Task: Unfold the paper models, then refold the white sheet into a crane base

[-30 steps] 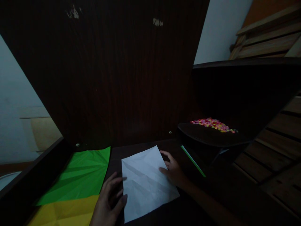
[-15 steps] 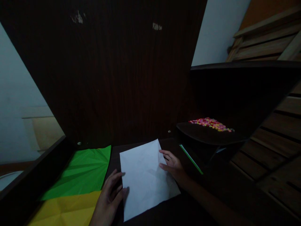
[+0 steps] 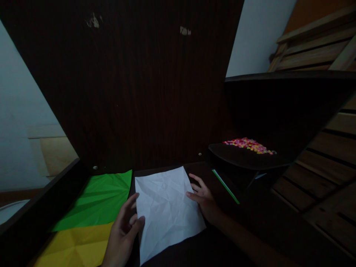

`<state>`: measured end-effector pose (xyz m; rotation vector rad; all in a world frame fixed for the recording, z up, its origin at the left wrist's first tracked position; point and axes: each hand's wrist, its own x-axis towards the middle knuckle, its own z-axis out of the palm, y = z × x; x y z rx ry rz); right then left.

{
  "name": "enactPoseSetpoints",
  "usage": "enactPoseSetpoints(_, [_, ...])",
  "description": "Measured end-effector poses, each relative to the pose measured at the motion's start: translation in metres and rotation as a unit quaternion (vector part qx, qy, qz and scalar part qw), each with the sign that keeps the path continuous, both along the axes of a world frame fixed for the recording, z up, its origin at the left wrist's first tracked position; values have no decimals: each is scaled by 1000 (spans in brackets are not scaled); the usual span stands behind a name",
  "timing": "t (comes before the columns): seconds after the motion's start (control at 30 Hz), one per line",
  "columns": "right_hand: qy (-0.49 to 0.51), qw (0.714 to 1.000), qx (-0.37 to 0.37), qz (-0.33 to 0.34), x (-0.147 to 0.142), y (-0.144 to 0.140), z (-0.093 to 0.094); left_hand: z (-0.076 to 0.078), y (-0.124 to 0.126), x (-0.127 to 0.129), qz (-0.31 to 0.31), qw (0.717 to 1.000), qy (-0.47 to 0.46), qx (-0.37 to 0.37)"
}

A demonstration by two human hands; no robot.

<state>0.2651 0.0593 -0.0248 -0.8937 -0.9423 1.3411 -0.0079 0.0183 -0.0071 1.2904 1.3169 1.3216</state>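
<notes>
Biggest thing in front of you is the dark wooden desk [image 3: 172, 168] with its tall back panel. It's really dim, so fine detail is hard to read. On the left side lies a green sheet [image 3: 97, 202] with fan-like creases, and a yellow sheet [image 3: 75, 246] sits just in front of it, nearer to you, the two touching or overlapping at the edge.

The white paper [image 3: 167, 211] is flat on the desk right in the middle, between your hands, turned a bit askew and already full of creases running across it. Looks to me like you're at the squaring-up stage, positioning the sheet before a fold rather than mid-fold.

Your left hand [image 3: 122, 233] is at the paper's near left edge, fingers loosely spread, thumb on or right at the edge; not a closed grip, more a light steadying touch. Your right hand [image 3: 201, 196] is open too, fingertips resting along the right edge.

My guess for the next move: you'd need an actual pinch on a corner or edge, with the other hand pinning the sheet flat so it doesn't slide.

Off to the right there's a thin green strip [image 3: 226, 186], and a small pile of colourful bits [image 3: 249, 145] on a dark shelf.
</notes>
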Motion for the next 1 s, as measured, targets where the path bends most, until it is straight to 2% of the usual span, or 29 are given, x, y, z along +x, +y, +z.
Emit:
enactPoseSetpoints(0.23, [-38,999,-2,22,0,0,0,3,1,-7,4,996,86,21])
enactPoseSetpoints(0.47, [-37,999,6,1,4,1,1,2,-1,-5,3,991,128,31])
enactPoseSetpoints(0.63, [-36,999,-5,-1,6,-1,7,4,-1,-3,-1,989,142,41])
enactPoseSetpoints(0.83, [-22,1000,-19,-1,6,-4,14,5,-1,0,-31,991,129,15])
enactPoseSetpoints(1.0, [-14,999,-16,25,7,-2,12,4,-1,1,-17,994,110,6])
